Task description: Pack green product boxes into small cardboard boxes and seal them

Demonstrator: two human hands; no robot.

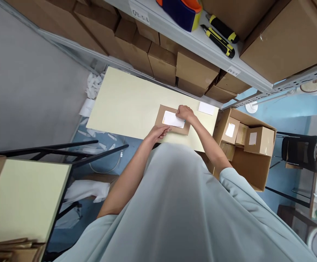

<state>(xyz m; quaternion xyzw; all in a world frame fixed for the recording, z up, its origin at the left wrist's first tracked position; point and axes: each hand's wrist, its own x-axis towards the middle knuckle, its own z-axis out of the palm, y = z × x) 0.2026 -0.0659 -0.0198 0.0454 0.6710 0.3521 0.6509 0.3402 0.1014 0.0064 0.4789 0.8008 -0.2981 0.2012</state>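
A flat brown cardboard box [160, 118] lies on the pale yellow table [128, 98], close to its front edge. On top of it is a white label [172, 119]. My left hand [160, 132] is at the box's near edge, fingers curled and pinched near the label's lower left corner; whatever lies between the fingertips is too small to tell. My right hand [184, 112] is closed at the label's upper right part, with its fingertips on the label. A second white paper [206, 108] rests on the table to the right.
An open carton [253, 171] holding several small labelled boxes stands right of the table. Behind the table runs a shelf [196, 42] with cartons, two yellow-black cutters [220, 42] and tape. Crumpled paper [93, 85] lies left.
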